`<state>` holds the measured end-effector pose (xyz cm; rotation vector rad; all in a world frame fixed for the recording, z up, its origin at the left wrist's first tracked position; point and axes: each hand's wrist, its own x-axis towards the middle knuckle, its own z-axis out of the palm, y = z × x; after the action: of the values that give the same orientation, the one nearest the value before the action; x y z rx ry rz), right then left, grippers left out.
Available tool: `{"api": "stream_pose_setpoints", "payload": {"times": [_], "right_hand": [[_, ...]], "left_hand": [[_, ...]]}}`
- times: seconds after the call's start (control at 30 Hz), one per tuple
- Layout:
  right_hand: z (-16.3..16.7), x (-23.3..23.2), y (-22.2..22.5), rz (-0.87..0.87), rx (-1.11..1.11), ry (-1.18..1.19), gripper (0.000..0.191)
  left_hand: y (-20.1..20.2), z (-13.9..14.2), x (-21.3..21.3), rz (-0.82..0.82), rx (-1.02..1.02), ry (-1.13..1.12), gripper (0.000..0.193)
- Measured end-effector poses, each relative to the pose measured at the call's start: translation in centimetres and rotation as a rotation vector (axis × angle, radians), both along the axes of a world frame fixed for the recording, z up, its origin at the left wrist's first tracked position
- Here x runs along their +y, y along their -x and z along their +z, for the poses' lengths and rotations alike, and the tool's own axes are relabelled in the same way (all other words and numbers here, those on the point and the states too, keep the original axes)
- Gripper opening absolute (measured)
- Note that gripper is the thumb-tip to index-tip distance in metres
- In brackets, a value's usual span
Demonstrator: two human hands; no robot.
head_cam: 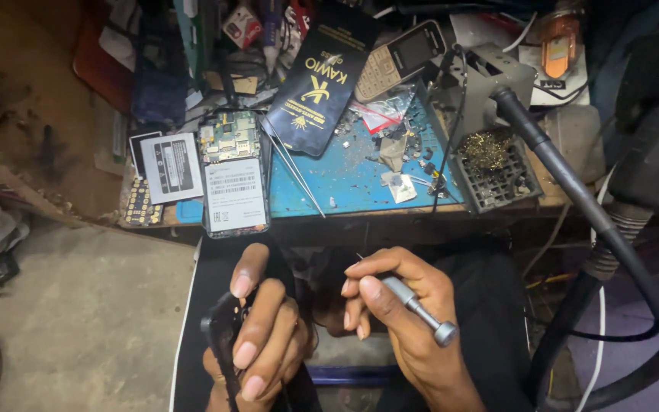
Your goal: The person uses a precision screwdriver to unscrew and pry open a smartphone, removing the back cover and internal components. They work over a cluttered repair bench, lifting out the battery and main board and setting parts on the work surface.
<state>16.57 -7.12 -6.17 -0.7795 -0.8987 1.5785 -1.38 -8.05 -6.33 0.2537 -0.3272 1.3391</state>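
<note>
Both hands low in front of the worktop [345,210], close together over the lap, not touching. Left hand [257,336] comes up from below, palm turned inward, fingers curled & stacked around a thin black phone frame [219,336] held edge-on, nearly upright; thumb points up toward the worktop, nails facing the camera. Clamped on the frame, w/ its dark edge showing left of the fingers.

Right hand [402,305] just beside it, wrist coming in from bottom right, fingers pinched pen-style round a small metal screwdriver [421,311]. Knurled cap end sticks out to the lower right past the knuckles; fine tip pokes up-left above the index finger, toward the left hand. Can't tell if the tip touches the frame.

On the worktop above: an opened phone [234,183] w/ bare circuit board & labelled battery, tweezers [295,168] lying diagonal on a blue mat [352,179], a dark flat box [326,80], a keypad phone [402,57], a grey grid tray [497,172] w/ brass wool. Thick black hose [573,191] curves down at right
</note>
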Motion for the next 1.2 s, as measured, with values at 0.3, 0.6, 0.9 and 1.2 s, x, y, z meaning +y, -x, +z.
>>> {"api": "stream_pose_setpoints", "payload": {"times": [0.3, 0.6, 0.9, 1.2], "right_hand": [[-0.3, 0.6, 0.2, 0.008, -0.056, 0.13, 0.026], [-0.2, 0.6, 1.1, 0.105, -0.223, 0.173, 0.033], [-0.4, 0.5, 1.1, 0.083, -0.212, 0.172, 0.028], [-0.8, 0.4, 1.0, 0.101, -0.201, 0.147, 0.028]], "left_hand": [[0.3, 1.0, 1.4, 0.227, 0.768, 0.408, 0.036], [-1.4, 2.1, 1.3, 0.575, 1.371, 0.532, 0.027], [-1.3, 2.2, 1.2, 0.588, 1.403, 0.497, 0.028], [-1.1, 2.6, 1.3, 0.56, 1.497, 0.505, 0.028]]}}
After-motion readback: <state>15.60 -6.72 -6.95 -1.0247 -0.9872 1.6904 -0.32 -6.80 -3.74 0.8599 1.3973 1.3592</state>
